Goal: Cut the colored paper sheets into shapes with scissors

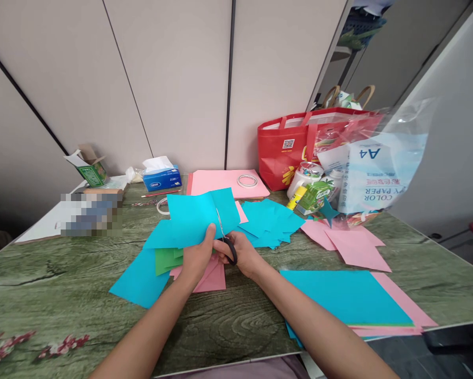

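Note:
My left hand (199, 258) grips the lower edge of a sheet of blue paper (193, 213), thumb on top. Through the handles of a pair of scissors (229, 250) go the fingers of my right hand (238, 252). The scissor blades lie along a line in the blue paper, right of my left thumb. Under my hands are more blue sheets (137, 276), green paper (163, 261) and pink pieces (213, 279). A heap of cut blue pieces (272, 221) spreads just beyond my right hand.
A stack of coloured sheets (343, 297) lies at the front right, with pink pieces (358, 247) behind. A red bag (279, 163), glue stick (296, 198) and plastic paper pack (374, 173) stand at back right. Behind are a tissue box (161, 179), pink sheets (220, 182) and tape rolls (247, 181).

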Demonstrator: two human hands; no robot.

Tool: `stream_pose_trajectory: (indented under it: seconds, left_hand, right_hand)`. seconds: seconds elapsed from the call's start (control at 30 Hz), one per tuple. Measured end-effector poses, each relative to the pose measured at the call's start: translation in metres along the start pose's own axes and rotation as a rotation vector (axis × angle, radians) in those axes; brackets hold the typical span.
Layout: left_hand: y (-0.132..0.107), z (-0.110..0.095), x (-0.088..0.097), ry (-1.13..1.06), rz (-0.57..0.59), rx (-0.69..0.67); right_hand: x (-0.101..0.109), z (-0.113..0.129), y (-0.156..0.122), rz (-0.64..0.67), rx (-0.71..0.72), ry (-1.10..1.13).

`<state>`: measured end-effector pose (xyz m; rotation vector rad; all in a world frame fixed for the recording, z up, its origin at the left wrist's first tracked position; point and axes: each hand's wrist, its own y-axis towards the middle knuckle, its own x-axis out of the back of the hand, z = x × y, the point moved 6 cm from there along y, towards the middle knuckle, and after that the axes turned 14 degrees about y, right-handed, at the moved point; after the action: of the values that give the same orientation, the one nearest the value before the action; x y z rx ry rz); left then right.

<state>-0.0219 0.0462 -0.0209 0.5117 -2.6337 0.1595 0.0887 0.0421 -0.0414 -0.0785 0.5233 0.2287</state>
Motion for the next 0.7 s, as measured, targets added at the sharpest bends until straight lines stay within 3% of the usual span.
stream_pose_trajectory:
  seconds: [0.5,0.7]
  left_hand:
    - [-0.0025,-0.0041,0.0011,0.020,0.033,0.038]
    - [0.0021,-0.0006,-0.0003,0.004,-0.014,-0.053]
  right_hand:
    - [0.0022,0.0005,0.0007,-0.005,0.021,-0.016]
    - [0.0020,-0.0011,0.0005,0.010,-0.013,0.002]
